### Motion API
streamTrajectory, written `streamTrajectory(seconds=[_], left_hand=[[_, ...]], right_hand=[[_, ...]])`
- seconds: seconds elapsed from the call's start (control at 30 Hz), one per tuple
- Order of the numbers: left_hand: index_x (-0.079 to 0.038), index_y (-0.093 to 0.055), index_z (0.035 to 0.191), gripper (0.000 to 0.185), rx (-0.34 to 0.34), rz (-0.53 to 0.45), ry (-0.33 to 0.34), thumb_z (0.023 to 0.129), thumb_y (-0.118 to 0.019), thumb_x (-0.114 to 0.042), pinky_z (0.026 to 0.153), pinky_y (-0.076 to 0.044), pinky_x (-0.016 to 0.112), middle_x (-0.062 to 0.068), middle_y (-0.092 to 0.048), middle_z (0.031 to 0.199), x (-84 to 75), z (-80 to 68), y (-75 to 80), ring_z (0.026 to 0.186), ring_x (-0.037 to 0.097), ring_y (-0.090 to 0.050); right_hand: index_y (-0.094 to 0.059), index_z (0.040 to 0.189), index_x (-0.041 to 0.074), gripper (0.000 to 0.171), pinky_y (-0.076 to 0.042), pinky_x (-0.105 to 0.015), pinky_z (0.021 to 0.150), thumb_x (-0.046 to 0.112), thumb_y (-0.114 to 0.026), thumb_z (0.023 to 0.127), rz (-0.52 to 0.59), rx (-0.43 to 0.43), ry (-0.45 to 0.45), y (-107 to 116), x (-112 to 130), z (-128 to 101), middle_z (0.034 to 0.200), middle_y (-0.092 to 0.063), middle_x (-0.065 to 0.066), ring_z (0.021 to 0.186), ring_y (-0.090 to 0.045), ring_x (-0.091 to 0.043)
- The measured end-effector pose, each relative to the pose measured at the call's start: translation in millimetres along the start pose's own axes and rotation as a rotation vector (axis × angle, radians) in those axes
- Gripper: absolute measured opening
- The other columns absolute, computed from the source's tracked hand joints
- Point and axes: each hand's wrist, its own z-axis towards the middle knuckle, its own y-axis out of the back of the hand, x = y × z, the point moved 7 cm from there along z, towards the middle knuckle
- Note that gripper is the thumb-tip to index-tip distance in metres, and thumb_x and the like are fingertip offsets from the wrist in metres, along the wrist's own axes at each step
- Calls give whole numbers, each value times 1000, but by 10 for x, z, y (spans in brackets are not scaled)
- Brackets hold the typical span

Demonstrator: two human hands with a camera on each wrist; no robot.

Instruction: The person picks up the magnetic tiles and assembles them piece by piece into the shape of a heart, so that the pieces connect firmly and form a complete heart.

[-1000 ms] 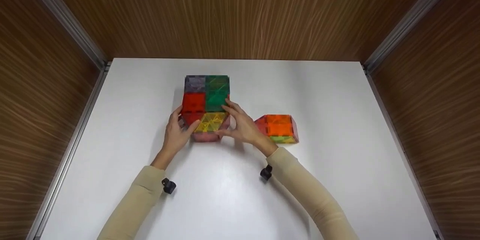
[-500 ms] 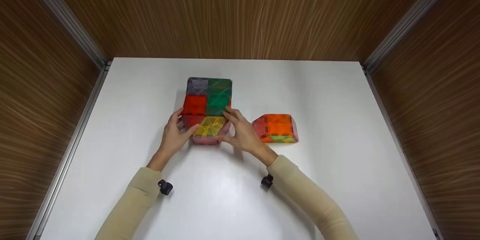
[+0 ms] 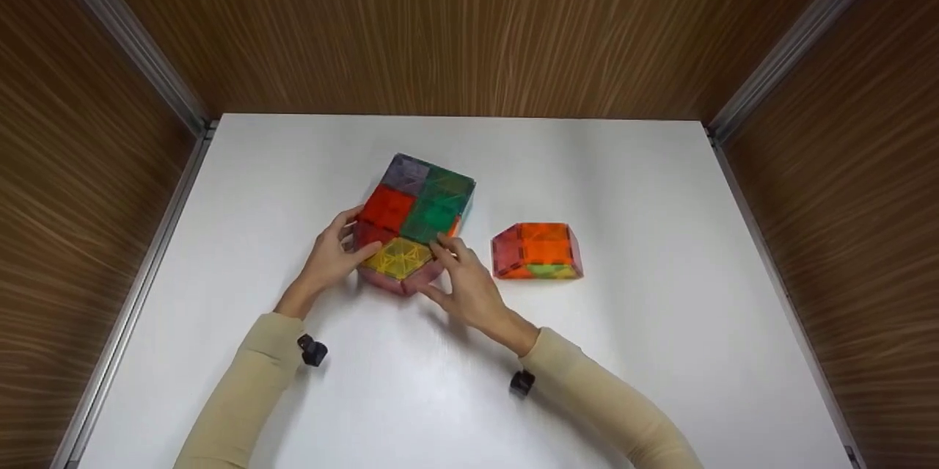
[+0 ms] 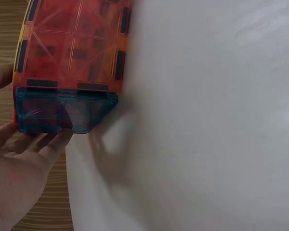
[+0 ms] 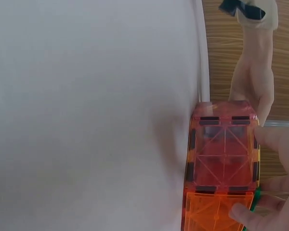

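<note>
Both hands hold a box-like block of see-through magnetic tiles (image 3: pixel 418 212), with purple, green, red and yellow squares and triangles on top and pink sides at the near end. My left hand (image 3: pixel 330 256) grips its left side, thumb at the top edge by the yellow part. At the near right corner, my right hand (image 3: pixel 469 285) holds it between thumb and fingers. The left wrist view shows left fingers (image 4: pixel 53 144) against a teal side tile (image 4: pixel 62 110). In the right wrist view a right fingertip (image 5: pixel 238 211) touches an orange side tile (image 5: pixel 207 211).
A smaller orange, pink and yellow-green magnetic tile block (image 3: pixel 546 249) stands on the white table (image 3: pixel 645 351), right of the held one. Wood-grain panels (image 3: pixel 469 28) enclose the table at the back and both sides. A small black camera (image 3: pixel 313 350) is at the left cuff.
The held block has turned clockwise, its far end swinging right, and has come slightly nearer. Both hands have moved a little toward the near edge with it. The smaller block stays put.
</note>
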Motion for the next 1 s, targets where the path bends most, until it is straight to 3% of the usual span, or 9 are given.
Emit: streamTrajectory(seconds=[0.27, 0.4, 0.53, 0.63, 0.77, 0.87, 1.0], left_hand=[[-4, -39, 159, 77, -4, 39, -11, 96, -79, -20, 123, -41, 60, 25, -47, 157, -12, 100, 63, 148, 45, -47], [-3, -38, 160, 76, -51, 104, -20, 97, -77, -21, 126, -36, 59, 24, -45, 161, -69, 65, 49, 150, 44, -44], [-4, -43, 158, 74, -134, 242, -53, 96, -76, -27, 129, -31, 60, 20, -43, 162, -201, -50, -18, 153, 41, -40], [-6, -48, 155, 72, -184, 343, -91, 94, -78, -31, 127, -32, 61, 19, -44, 162, -321, -174, -112, 151, 40, -40], [-6, -54, 150, 70, -242, 461, -143, 91, -80, -32, 123, -33, 64, 20, -45, 159, -444, -348, -253, 147, 42, -42], [-5, -54, 148, 73, -283, 540, -178, 88, -82, -35, 123, -32, 65, 23, -46, 157, -497, -446, -348, 146, 44, -42], [-6, -53, 148, 79, -312, 622, -184, 85, -84, -42, 120, -33, 68, 26, -43, 157, -505, -512, -428, 146, 46, -40]], right_hand=[[-59, 147, 2, 65, -58, -43, 107, 34, -81, 94, -2, 11, 21, -72, 42, -20, 153, -52, -17, 129, -64, -34], [-61, 145, 5, 61, -54, -44, 113, 36, -79, 96, 69, 39, 9, -2, -32, -25, 153, -53, -14, 134, -62, -32], [-60, 146, 6, 60, -51, -49, 116, 33, -79, 96, 150, 42, 20, 215, -209, -95, 152, -56, -14, 137, -59, -31], [-60, 146, 4, 60, -54, -50, 112, 32, -79, 96, 160, 22, 44, 451, -409, -183, 149, -59, -14, 129, -63, -31], [-62, 143, 5, 60, -52, -54, 111, 31, -82, 94, 126, -10, 49, 765, -723, -292, 147, -60, -13, 127, -63, -32], [-62, 144, 6, 63, -52, -58, 111, 32, -84, 91, 93, -11, 30, 974, -958, -348, 149, -59, -13, 133, -59, -35], [-58, 148, 7, 71, -53, -60, 110, 33, -86, 89, 41, 1, -10, 1186, -1256, -394, 153, -55, -16, 139, -55, -39]])
